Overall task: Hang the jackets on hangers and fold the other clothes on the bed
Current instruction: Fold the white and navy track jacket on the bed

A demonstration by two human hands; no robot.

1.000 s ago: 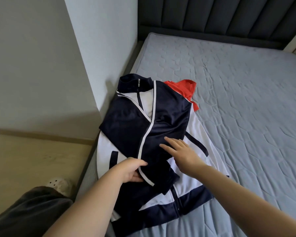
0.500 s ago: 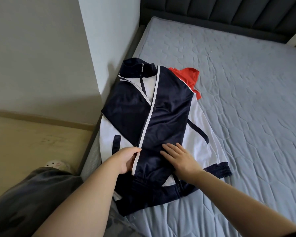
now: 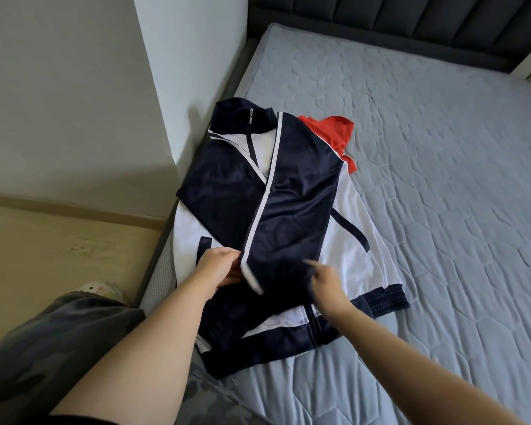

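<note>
A navy and white track jacket lies on the left side of the bed, collar towards the headboard, both sleeves crossed over its front. My left hand pinches the white-trimmed end of the upper sleeve near the jacket's lower left. My right hand hovers blurred just above the sleeve's lower part, fingers loosely extended and holding nothing. A red garment sticks out from under the jacket's right shoulder.
A white wall corner stands close against the bed's left edge. The dark padded headboard runs along the far side. Wooden floor lies to the left, with my grey trouser leg beside the bed.
My right hand has lifted off the folded sleeve and drawn back towards me. My left hand keeps its grip on the sleeve end. The view has shifted slightly.
</note>
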